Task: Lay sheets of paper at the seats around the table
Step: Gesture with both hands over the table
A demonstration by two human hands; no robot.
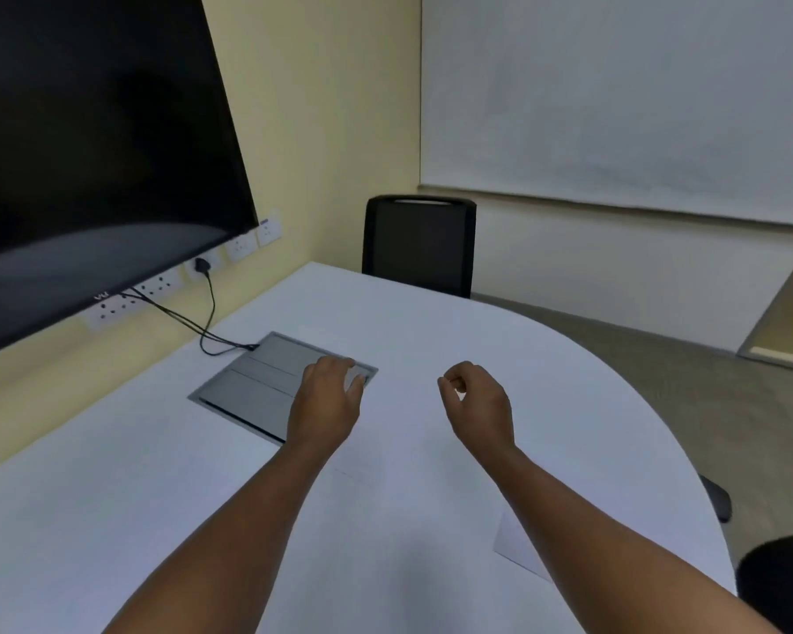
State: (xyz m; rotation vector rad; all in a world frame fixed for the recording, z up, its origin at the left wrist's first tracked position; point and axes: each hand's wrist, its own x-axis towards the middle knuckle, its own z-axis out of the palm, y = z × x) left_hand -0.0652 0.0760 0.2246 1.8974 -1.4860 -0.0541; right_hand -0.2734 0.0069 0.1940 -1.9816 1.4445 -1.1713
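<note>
A white sheet of paper (401,418) sits low over the white table (111,505) between my two hands, its edges faint against the tabletop. My left hand (328,400) grips its left side, and the sheet's corner covers the fingertips. My right hand (474,402) pinches its right side with thumb and fingers closed. A second sheet (516,549) lies flat near the table's right edge, partly under my right forearm. A black chair (417,244) stands at the far seat.
A grey cable box lid (253,382) is set into the table under my left hand, with a black cable (209,313) running to the wall sockets. A large dark screen (88,153) hangs at left. Another dark chair (779,583) is at lower right.
</note>
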